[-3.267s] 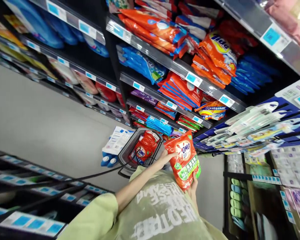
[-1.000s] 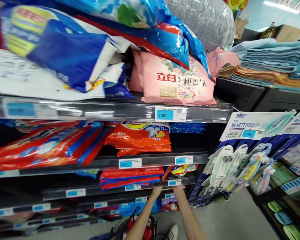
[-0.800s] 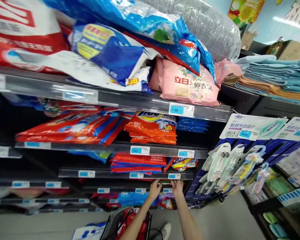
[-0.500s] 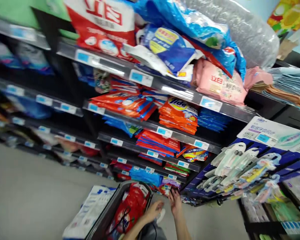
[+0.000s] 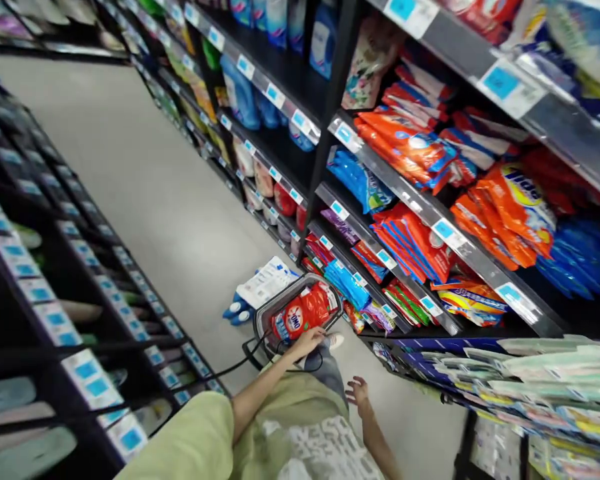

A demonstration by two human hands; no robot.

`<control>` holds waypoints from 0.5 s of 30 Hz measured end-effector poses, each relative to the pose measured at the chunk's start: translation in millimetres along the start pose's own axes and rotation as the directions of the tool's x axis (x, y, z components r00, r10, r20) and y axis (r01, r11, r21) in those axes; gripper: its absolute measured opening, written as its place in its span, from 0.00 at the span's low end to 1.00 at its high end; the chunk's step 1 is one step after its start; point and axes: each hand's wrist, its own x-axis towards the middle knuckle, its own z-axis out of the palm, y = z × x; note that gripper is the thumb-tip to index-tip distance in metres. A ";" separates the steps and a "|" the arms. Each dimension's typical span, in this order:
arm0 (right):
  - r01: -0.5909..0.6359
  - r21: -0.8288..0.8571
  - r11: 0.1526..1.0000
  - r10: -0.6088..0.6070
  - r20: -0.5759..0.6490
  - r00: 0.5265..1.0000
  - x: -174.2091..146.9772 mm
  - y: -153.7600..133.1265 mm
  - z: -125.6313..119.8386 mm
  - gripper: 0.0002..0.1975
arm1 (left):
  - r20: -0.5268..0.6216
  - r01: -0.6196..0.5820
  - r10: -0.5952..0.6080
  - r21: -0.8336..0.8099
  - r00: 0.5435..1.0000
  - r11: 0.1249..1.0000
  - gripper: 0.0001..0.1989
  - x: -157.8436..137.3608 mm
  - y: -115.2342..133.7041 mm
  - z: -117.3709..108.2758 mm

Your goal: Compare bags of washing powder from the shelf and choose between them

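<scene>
My left hand [image 5: 307, 341] hovers at the near edge of a dark shopping basket [image 5: 261, 320] on the floor, with its fingers loosely stretched out and nothing visible in them. Inside the basket lie red OMO detergent bags [image 5: 300, 317]. My right hand [image 5: 357, 391] hangs over the floor to the right of my legs, fingers apart and holding nothing. A thin black cable [image 5: 235, 365] runs past my left arm near the basket.
White-and-blue packs [image 5: 267, 283] with blue bottles [image 5: 239, 313] stand beside the basket. Shelves of detergent bags [image 5: 415, 243] rise on the right, above hanging toothbrush packs [image 5: 540, 367]. Another shelf unit [image 5: 87, 373] borders the aisle floor [image 5: 135, 180] on the left.
The view has swung left and down, showing more aisle and my body. My right hand has drawn back from the lowest shelf toward my side. My left hand stays near the basket.
</scene>
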 end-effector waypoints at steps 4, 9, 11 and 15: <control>0.048 -0.107 0.993 -0.048 0.007 0.999 8.2 -28.4 13.1 0.19 | -0.144 0.112 -0.119 -0.058 0.982 0.992 0.15 -14.1 -27.2 -20.3; 0.138 -0.262 0.955 -0.119 0.089 0.989 36.1 -63.9 46.7 0.21 | -0.222 0.191 -0.228 -0.175 0.948 0.966 0.11 -29.0 -47.3 -23.7; 0.184 -0.327 0.927 -0.144 0.142 0.979 49.9 -76.2 63.3 0.22 | -0.240 0.187 -0.245 -0.240 0.939 0.953 0.11 -31.0 -49.9 -23.4; 0.308 -0.430 0.848 -0.199 0.280 0.939 77.4 -99.2 101.5 0.22 | -0.306 0.150 -0.278 -0.382 0.910 0.912 0.11 -30.4 -52.7 -25.7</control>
